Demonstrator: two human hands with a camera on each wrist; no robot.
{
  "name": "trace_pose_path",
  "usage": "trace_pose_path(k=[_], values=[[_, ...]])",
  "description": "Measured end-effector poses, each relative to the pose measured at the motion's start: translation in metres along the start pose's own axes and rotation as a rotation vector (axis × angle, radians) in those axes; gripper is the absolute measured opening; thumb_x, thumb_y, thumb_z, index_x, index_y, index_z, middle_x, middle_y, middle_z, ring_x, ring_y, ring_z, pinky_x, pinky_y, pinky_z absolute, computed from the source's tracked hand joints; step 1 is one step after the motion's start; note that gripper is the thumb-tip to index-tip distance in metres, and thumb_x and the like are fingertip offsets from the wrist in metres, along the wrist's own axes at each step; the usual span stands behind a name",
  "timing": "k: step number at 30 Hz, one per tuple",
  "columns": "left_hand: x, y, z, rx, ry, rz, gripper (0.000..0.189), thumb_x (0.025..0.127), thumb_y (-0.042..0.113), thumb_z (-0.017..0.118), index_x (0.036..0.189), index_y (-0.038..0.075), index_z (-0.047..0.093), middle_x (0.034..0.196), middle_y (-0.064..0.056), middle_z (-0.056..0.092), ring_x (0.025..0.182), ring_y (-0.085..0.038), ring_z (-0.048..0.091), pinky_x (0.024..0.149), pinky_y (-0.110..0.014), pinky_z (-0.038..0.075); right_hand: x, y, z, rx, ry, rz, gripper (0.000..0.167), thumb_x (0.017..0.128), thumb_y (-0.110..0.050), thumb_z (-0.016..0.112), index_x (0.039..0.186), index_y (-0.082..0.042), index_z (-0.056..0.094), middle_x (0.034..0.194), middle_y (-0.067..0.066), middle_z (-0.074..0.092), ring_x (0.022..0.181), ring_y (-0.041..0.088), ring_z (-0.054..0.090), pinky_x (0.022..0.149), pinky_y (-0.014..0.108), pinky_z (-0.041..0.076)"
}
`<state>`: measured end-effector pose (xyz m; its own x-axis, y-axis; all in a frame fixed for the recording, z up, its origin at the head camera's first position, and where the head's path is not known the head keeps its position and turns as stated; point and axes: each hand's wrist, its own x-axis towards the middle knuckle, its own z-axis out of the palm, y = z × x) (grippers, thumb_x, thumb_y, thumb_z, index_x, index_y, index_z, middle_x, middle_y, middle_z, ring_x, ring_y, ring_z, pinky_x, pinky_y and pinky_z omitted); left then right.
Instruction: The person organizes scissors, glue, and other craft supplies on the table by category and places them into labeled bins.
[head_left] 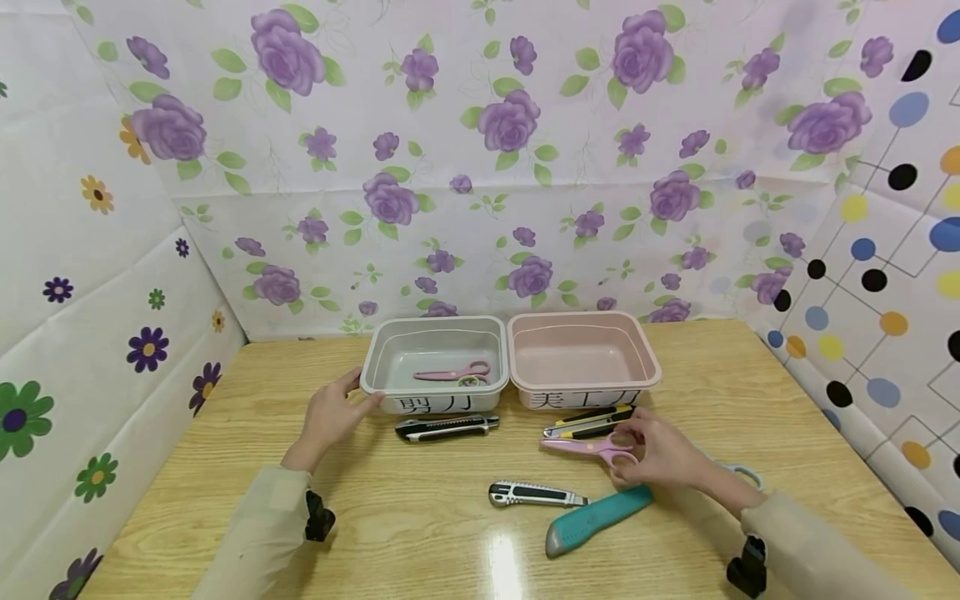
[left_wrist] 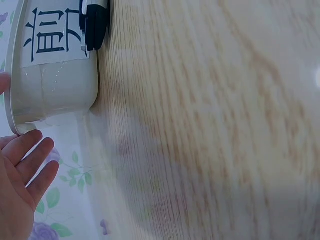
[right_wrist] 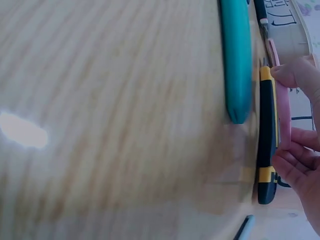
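With thumb and fingertips, my left hand [head_left: 333, 421] touches the front left corner of a grey bin [head_left: 367, 379]; its fingers are spread and nearly straight in the left wrist view. Inside that bin lie pink scissors [head_left: 446, 376] and a light green handle [head_left: 472, 382]. My right hand [head_left: 663, 450] pinches another pair of pink scissors [head_left: 581, 447] by the handles, blades toward the left. Close beside them lies a black-and-yellow utility knife [right_wrist: 267, 135], in front of a pink bin [head_left: 651, 367]. Part of a light blue scissors handle [head_left: 746, 473] shows behind my right wrist.
A black utility knife [head_left: 446, 427] lies before the grey bin. Nearer me are a silver-and-black utility knife [head_left: 536, 495] and a teal one [head_left: 600, 518]. The bins stand side by side near the back edge of the wooden table [head_left: 420, 542], with patterned cloth behind.
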<state>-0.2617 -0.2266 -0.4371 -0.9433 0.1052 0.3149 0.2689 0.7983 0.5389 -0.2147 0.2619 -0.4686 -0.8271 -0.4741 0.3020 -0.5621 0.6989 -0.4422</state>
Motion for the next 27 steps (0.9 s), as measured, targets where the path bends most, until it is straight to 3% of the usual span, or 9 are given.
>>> trace_pose_path(k=[12, 21, 27], values=[[-0.001, 0.000, 0.000, 0.024, 0.009, 0.004, 0.062, 0.083, 0.038, 0.064, 0.129, 0.000, 0.048, 0.113, -0.016, 0.062, 0.092, -0.034, 0.062, 0.065, -0.040, 0.046, 0.016, -0.013, -0.012, -0.003, 0.028, -0.127, 0.036, 0.060, -0.020, 0.078, 0.090, -0.005, 0.066, 0.076, -0.001, 0.050, 0.066, 0.005, 0.042, 0.054, 0.018, 0.039], [-0.001, 0.001, -0.001, 0.050, -0.007, -0.009, 0.064, 0.083, 0.040, 0.063, 0.129, -0.001, 0.048, 0.114, -0.017, 0.061, 0.098, -0.036, 0.060, 0.067, -0.043, 0.047, 0.029, -0.025, -0.023, -0.040, -0.001, -0.130, 0.042, 0.057, -0.027, 0.079, 0.092, -0.007, 0.066, 0.075, 0.000, 0.050, 0.065, 0.005, 0.039, 0.053, 0.018, 0.036], [0.000, 0.002, -0.002, 0.037, -0.009, -0.014, 0.064, 0.083, 0.041, 0.063, 0.130, 0.000, 0.048, 0.114, -0.015, 0.061, 0.101, -0.036, 0.059, 0.071, -0.045, 0.047, 0.039, -0.040, -0.033, 0.027, -0.022, -0.147, 0.042, 0.061, -0.026, 0.080, 0.097, -0.009, 0.065, 0.075, 0.000, 0.047, 0.065, 0.011, 0.042, 0.054, 0.019, 0.037]])
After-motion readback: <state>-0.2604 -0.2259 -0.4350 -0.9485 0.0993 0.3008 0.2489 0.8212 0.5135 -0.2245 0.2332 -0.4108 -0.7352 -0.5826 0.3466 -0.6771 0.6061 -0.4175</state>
